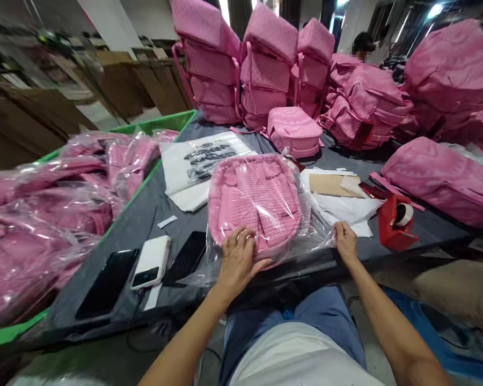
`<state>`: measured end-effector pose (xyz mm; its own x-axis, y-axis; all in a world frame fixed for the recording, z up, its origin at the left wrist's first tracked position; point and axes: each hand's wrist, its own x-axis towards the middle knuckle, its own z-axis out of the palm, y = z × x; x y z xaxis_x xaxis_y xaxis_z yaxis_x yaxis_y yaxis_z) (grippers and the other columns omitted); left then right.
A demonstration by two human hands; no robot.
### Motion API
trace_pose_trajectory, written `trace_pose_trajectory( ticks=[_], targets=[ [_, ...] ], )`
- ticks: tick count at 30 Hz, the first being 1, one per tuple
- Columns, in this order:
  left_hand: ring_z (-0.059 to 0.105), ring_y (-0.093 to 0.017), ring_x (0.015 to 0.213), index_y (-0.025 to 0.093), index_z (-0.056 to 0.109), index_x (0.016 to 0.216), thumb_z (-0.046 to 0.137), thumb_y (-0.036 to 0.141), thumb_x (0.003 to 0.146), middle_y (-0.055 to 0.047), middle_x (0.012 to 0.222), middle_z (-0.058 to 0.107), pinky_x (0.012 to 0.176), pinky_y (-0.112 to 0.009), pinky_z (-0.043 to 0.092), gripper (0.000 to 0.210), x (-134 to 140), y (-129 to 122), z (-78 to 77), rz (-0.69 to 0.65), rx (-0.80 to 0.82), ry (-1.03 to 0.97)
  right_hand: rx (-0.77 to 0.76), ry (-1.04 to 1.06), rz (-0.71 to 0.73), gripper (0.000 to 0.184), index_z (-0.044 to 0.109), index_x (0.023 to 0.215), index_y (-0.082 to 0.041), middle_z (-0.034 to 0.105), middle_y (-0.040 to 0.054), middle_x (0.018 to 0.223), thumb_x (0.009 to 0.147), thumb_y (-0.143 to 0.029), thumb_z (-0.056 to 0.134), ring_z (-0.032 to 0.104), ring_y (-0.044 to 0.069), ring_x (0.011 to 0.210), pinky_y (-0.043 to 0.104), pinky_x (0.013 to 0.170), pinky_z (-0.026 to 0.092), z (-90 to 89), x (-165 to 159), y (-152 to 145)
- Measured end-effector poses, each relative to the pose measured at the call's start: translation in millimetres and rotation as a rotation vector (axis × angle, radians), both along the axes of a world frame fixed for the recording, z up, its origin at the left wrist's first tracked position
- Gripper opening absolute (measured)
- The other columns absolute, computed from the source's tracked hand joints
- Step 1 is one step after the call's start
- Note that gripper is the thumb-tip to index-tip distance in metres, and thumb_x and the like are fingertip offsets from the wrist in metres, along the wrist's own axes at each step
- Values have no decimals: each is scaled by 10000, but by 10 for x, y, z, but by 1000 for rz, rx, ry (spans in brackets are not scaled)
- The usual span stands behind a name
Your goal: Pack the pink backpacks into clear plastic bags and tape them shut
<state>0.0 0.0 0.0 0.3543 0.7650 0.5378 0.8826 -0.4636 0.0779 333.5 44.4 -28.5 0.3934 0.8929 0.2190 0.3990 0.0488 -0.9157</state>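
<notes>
A pink backpack (253, 198) lies flat on the table in front of me, inside a clear plastic bag (306, 236) with small printed text. My left hand (239, 254) rests on the near edge of the wrapped backpack, fingers spread over the plastic. At the bag's right end, my right hand (345, 241) pinches the loose plastic and holds it out to the side. White papers (346, 209) and a piece of brown card (333, 185) lie just beyond that hand. A red tape dispenser (396, 222) with a roll of tape stands to its right.
Stacked pink bags (265, 69) line the table's far side. A green-edged bin (145, 126) of plastic-wrapped pink bags (56, 198) adjoins on the left. Two dark phones (108, 281) and a white power bank (151, 262) lie front left. Another person (362, 48) is behind the stacks.
</notes>
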Motion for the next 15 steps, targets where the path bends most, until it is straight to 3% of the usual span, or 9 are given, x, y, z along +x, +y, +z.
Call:
trace_pose_trajectory(
  ticks=[4,7,9,11,15],
  targets=[
    [583,-300,1233,193,617,997,764,351,894,-107,1200,707,1012,-450,438,239,-89,20,-2,-89,-12,-65,-22,54,18,617,526,730,-232,473,-44,568,836,-837,467,418,118,460,258,433,365,-50,49,39],
    [647,-219,1139,215,631,960,654,223,977,-25,1075,762,1020,-402,400,30,-129,6,14,-228,100,-73,-17,103,18,625,549,760,-229,473,-49,579,822,-849,492,420,114,429,264,410,350,-92,79,37],
    [671,-185,1093,225,648,974,606,178,1002,8,1014,779,1056,-394,364,69,-146,26,29,-296,154,-38,12,117,1,620,567,787,-226,453,-59,571,825,-842,507,422,111,424,260,409,342,-134,96,24],
    [672,-181,1089,232,668,962,556,178,1024,12,989,780,1080,-404,349,139,-162,107,51,-305,101,-19,41,147,-20,606,570,810,-229,403,-77,545,830,-832,516,405,109,420,253,408,332,-190,111,18],
    [639,-200,1016,214,667,797,452,335,1057,-39,979,736,953,-381,454,359,-195,402,129,-292,-340,-163,2,194,-27,588,548,787,-237,301,-107,483,814,-824,534,344,104,394,252,399,303,-290,132,88]
  ],
)
